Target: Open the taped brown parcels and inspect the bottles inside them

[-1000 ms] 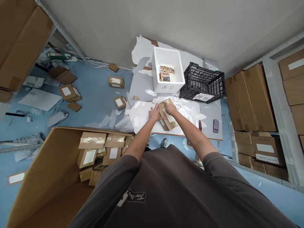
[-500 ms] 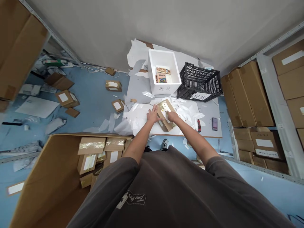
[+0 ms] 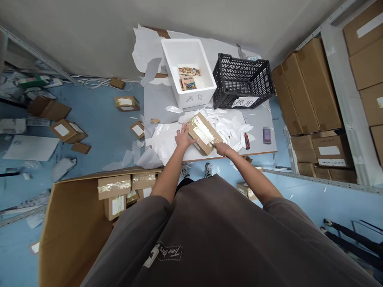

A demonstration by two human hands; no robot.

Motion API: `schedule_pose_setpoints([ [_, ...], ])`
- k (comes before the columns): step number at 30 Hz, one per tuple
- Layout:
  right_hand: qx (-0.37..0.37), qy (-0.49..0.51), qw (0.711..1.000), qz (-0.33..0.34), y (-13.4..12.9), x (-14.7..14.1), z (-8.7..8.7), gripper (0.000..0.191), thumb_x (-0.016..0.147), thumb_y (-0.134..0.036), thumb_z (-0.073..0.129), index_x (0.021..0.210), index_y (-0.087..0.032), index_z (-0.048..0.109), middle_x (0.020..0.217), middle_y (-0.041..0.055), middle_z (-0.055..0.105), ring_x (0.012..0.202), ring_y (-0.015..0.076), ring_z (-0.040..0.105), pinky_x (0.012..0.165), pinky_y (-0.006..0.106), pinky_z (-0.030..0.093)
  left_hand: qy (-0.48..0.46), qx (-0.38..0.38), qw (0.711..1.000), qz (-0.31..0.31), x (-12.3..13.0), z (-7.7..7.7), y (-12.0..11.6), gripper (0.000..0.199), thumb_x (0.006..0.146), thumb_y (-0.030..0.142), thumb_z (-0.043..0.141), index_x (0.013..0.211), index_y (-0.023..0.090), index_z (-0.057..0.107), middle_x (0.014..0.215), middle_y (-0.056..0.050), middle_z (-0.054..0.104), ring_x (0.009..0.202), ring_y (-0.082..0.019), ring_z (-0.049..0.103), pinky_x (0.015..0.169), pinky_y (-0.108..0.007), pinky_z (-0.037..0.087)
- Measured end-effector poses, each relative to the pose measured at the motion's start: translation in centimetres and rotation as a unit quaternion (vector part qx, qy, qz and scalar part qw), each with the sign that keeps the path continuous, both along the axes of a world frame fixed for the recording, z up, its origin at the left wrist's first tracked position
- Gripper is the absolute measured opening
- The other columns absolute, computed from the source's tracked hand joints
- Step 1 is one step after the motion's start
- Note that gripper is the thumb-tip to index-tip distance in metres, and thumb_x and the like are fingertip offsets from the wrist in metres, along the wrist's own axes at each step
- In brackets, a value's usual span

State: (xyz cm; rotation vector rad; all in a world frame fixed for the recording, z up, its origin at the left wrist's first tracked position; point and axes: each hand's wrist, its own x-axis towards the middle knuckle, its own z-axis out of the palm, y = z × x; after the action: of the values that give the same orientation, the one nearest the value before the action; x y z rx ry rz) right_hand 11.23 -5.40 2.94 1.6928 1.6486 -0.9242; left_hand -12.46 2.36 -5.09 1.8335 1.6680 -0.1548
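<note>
A taped cardboard box (image 3: 206, 139) with a white label lies at a slant near the table's front edge. My left hand (image 3: 183, 137) braces its left side, fingers spread along the edge and thumb across the near face. At the box's near right corner, my right hand (image 3: 222, 149) is closed around a thin, cutter-like tool (image 3: 214, 146), mostly hidden by the fingers. Crumpled white paper scraps (image 3: 221, 123) lie behind and beside the box. Farther right, a red and black utility knife (image 3: 247, 141) rests on the table.
Behind the box stand a white foam bin (image 3: 196, 98) with packets inside and a black plastic crate (image 3: 243, 89). A phone (image 3: 267, 136) lies at the table's right. A large carton (image 3: 72, 223) of parcels is at my left; shelved boxes (image 3: 311, 87) stand right.
My right hand has moved from the box's label toward its near right corner. My left hand stays against the left side. The camera view has shifted.
</note>
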Motion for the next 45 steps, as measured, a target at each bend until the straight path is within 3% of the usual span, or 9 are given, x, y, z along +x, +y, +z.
schedule_pose_setpoints([
  [6,0.031,-0.003,0.999,0.044,-2.0,1.3,0.2,0.074,0.099,-0.009,0.061,0.17,-0.024,0.044,0.134,0.0213,0.075,0.126,0.038,0.074,0.098,0.044,0.061,0.022,-0.005,1.0,0.005,0.6,-0.3,0.4,0.142,0.074,0.091,0.075,0.179,0.04,-0.006,0.19,0.002,-0.002,0.156,-0.046,0.036,0.117,-0.06,0.05],
  [12,0.055,0.013,0.996,0.07,-0.6,2.7,-0.3,0.052,0.104,-0.012,0.056,0.156,-0.017,0.059,0.142,0.0243,0.071,0.133,0.0365,0.071,0.102,0.042,0.058,0.059,-0.001,0.997,0.057,2.0,0.3,-0.3,0.141,0.073,0.093,0.074,0.18,0.039,-0.002,0.19,-0.002,0.002,0.155,-0.045,0.04,0.117,-0.059,0.051],
  [21,0.124,0.019,0.983,0.133,0.9,9.8,-2.2,0.057,0.105,-0.019,0.054,0.162,-0.023,0.054,0.135,0.0246,0.074,0.133,0.0399,0.068,0.104,0.049,0.054,0.163,-0.031,0.975,0.147,8.1,0.6,-5.4,0.143,0.075,0.096,0.065,0.179,0.034,-0.012,0.189,-0.007,-0.01,0.159,-0.049,0.037,0.117,-0.061,0.049],
  [26,0.13,0.038,0.983,0.125,0.4,13.6,-2.4,0.061,0.103,-0.017,0.059,0.164,-0.024,0.054,0.133,0.0245,0.074,0.129,0.0411,0.07,0.103,0.049,0.054,0.178,-0.006,0.967,0.182,9.9,1.2,-6.3,0.136,0.08,0.093,0.064,0.181,0.024,0.004,0.189,-0.013,0.005,0.167,-0.049,0.02,0.128,-0.062,0.037],
  [30,0.167,0.126,0.977,0.04,0.0,16.9,-3.0,0.057,0.105,-0.022,0.059,0.162,-0.025,0.053,0.132,0.0186,0.077,0.115,0.0355,0.076,0.096,0.041,0.057,0.136,0.079,0.987,0.046,11.0,2.2,-5.8,0.113,0.086,0.079,0.072,0.175,0.018,0.036,0.184,-0.017,0.024,0.17,-0.047,0.01,0.135,-0.06,0.025],
  [33,0.152,0.255,0.951,-0.087,-0.2,17.9,-4.8,0.05,0.107,-0.026,0.057,0.157,-0.024,0.051,0.114,0.0095,0.08,0.079,0.024,0.077,0.077,0.033,0.059,0.054,0.064,0.983,-0.166,12.3,2.6,-4.3,0.092,0.086,0.058,0.081,0.168,0.03,0.049,0.175,-0.01,0.043,0.165,-0.04,0.028,0.134,-0.054,0.031],
  [35,0.127,0.339,0.913,-0.189,-0.1,17.7,-6.5,0.038,0.105,-0.029,0.059,0.143,-0.025,0.054,0.097,0.0023,0.077,0.06,0.0179,0.07,0.064,0.029,0.057,0.053,0.043,0.97,-0.233,13.3,2.7,-3.2,0.091,0.081,0.044,0.086,0.165,0.035,0.052,0.169,-0.008,0.049,0.157,-0.039,0.039,0.129,-0.053,0.039],
  [40,0.185,0.395,0.804,-0.404,1.5,15.1,-10.8,0.035,0.097,-0.051,0.07,0.109,-0.028,0.047,0.076,-0.0087,0.059,0.052,0.0132,0.06,0.053,0.023,0.051,0.113,0.013,0.963,-0.244,15.0,2.1,-1.1,0.092,0.073,0.034,0.092,0.158,0.031,0.057,0.157,-0.012,0.059,0.143,-0.04,0.048,0.118,-0.056,0.046],
  [45,0.222,0.294,0.814,-0.449,3.8,12.5,-13.5,0.056,0.082,-0.063,0.081,0.111,-0.027,0.05,0.086,-0.0035,0.067,0.069,0.0191,0.067,0.068,0.03,0.057,0.122,0.007,0.959,-0.257,15.4,1.4,-0.6,0.097,0.067,0.033,0.099,0.154,0.03,0.058,0.151,-0.012,0.062,0.137,-0.039,0.05,0.117,-0.055,0.043],
])
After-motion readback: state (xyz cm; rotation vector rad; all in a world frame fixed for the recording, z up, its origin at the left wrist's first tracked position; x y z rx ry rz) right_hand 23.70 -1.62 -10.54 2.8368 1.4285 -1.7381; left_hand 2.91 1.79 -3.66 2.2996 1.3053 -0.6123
